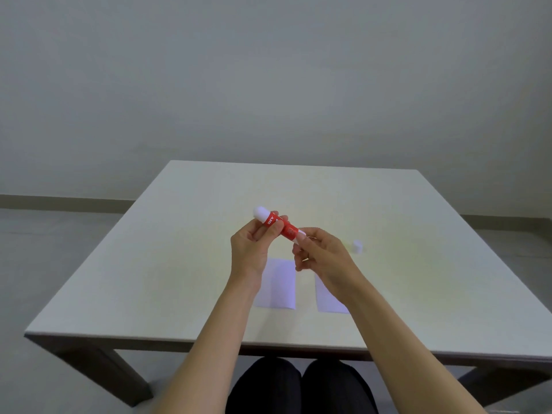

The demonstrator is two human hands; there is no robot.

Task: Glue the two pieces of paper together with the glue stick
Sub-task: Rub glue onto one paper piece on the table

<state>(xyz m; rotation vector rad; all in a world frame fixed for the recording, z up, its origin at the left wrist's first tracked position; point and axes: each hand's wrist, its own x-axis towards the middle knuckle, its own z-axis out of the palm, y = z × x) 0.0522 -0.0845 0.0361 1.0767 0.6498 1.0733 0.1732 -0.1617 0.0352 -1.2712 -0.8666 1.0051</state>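
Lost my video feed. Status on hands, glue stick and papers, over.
Left hand and right hand both on glue stick, held above table. Cap off, standing right. Two papers flat, apart, partly under the arms.

Red glue stick [279,225] uncapped, tilted – two white papers [280,283] flat, apart

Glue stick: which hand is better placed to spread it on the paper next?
Probably the left hand. It grips the red barrel of the glue stick, with the exposed white glue end beside it. The right hand only pinches the base knob. The cap already lies on the table.
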